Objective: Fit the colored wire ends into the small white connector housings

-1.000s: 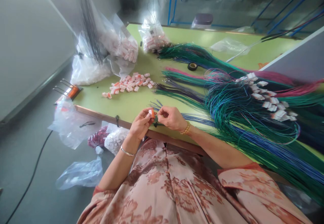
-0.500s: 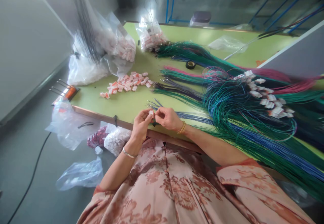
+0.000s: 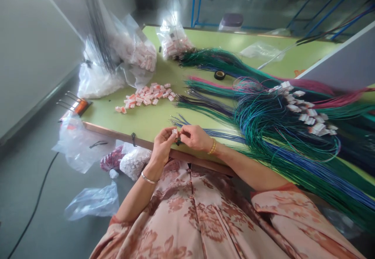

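While the left hand (image 3: 163,142) is pinching a small white connector (image 3: 175,131) between thumb and fingers, the right hand (image 3: 197,137) is bunching its fingertips close against the connector's right side. Whether those right fingers are grasping a wire or only pressing on the connector, I cannot tell, because they are hiding whatever lies between them. The connector is sitting in the left fingertips near the front edge of the green table (image 3: 140,119), its light face partly showing. In my judgement, good work here is depending on the left grip: the thumb should be bracing the piece squarely, so that it is not twisting under the right hand's touch, and the left fingers should be leaving the worked side uncovered. The right hand should be moving in line with the connector rather than slanting across it, and pressing gently, since so small a part is probably slipping easily. Blue wires (image 3: 224,135) are lying just beyond the right hand, their tips fanning out on the table, so the right wrist should be clearing them. Loose connectors (image 3: 150,95) are lying farther up the table, heaped well apart from the wires' tips.
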A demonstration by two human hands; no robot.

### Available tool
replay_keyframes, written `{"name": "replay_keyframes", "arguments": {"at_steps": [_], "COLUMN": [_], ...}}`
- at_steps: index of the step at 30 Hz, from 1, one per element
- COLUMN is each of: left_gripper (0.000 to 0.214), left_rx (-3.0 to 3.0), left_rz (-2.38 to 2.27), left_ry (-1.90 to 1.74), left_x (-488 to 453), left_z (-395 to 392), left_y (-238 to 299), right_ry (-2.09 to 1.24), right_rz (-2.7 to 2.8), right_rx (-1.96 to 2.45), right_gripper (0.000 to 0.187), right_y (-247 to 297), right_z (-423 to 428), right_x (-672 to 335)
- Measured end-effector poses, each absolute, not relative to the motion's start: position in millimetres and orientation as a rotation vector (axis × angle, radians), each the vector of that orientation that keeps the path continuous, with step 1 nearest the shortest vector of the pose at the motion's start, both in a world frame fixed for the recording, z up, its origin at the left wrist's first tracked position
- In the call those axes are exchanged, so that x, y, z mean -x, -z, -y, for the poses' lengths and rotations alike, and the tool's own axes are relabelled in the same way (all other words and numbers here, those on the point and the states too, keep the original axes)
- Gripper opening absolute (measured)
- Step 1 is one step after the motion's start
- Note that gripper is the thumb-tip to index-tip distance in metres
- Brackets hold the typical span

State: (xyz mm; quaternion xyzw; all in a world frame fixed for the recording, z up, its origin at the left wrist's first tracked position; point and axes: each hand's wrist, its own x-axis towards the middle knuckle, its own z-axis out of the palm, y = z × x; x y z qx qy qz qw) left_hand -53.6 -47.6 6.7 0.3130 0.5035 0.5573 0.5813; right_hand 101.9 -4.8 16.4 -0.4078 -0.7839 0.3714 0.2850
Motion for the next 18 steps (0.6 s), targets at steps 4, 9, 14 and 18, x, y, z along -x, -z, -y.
{"name": "replay_keyframes", "arguments": {"at_steps": [4,9,14,18], "left_gripper": [0.039,0.038,0.037,0.037], "left_rx": [-0.716,-0.666,-0.66,-0.673], "left_rz": [-1.159,-1.15,-1.136,-1.137], "left_ry": [-1.272,-1.262,-1.254,-1.239], "left_x": [61.2,63.0,62.4,62.7], "left_z": [46.5,46.9,47.3,47.1], "left_y": [-8.2,-8.5,-7.6,-7.0], "right_ry": [-0.868,-0.692,-0.55,-0.369], "right_rz": [2.101,2.462,2.629,2.652], "right_rx": [1.271,1.59,1.619,1.577], "right_gripper": [0.019,0.012,0.018,0.022], "right_y": [-26.6,-25.5,-22.5,-21.6], "right_z": [-27.1,-43.7,-35.7,-28.9], "right_x": [-125.6,-133.8,-125.5,-129.0]}}
